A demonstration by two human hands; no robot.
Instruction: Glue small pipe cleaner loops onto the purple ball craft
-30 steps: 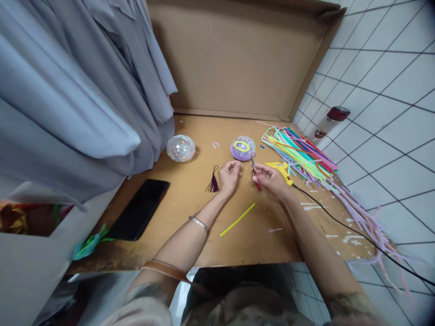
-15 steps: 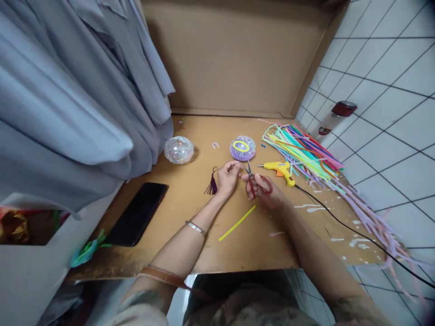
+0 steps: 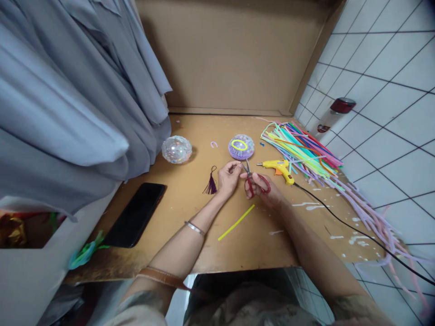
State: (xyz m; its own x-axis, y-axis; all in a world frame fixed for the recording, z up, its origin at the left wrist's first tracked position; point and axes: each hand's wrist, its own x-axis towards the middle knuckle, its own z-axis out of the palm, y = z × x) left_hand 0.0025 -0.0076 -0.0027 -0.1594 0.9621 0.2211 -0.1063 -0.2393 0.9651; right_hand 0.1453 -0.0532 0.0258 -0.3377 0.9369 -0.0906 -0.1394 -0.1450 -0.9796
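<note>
My right hand (image 3: pixel 257 184) grips a pair of scissors (image 3: pixel 250 177) by its red handles, with the blades parted and pointing away from me. Just left of the blades, my left hand (image 3: pixel 229 177) is closed in a pinch; whatever sits between its fingertips is too small to make out. Beyond both hands rests a purple, clear-topped ball (image 3: pixel 241 152) with a yellow ring (image 3: pixel 239 145) on it. A dark purple tassel (image 3: pixel 210 184) lies beside my left hand. Nearer to me is a straight yellow pipe cleaner (image 3: pixel 236 222).
A yellow glue gun (image 3: pixel 276 168) lies to the right, its black cord (image 3: pixel 335 219) trailing off the table. Behind it spreads a pile of coloured pipe cleaners (image 3: pixel 302 149). On the left are a clear ball (image 3: pixel 177 149) and a black phone (image 3: pixel 136 215). Grey cloth (image 3: pixel 84 90) hangs over the left side.
The view has shifted very slightly. Both hands and the scissors keep nearly the same pose, and the things on the table stay where they were.
</note>
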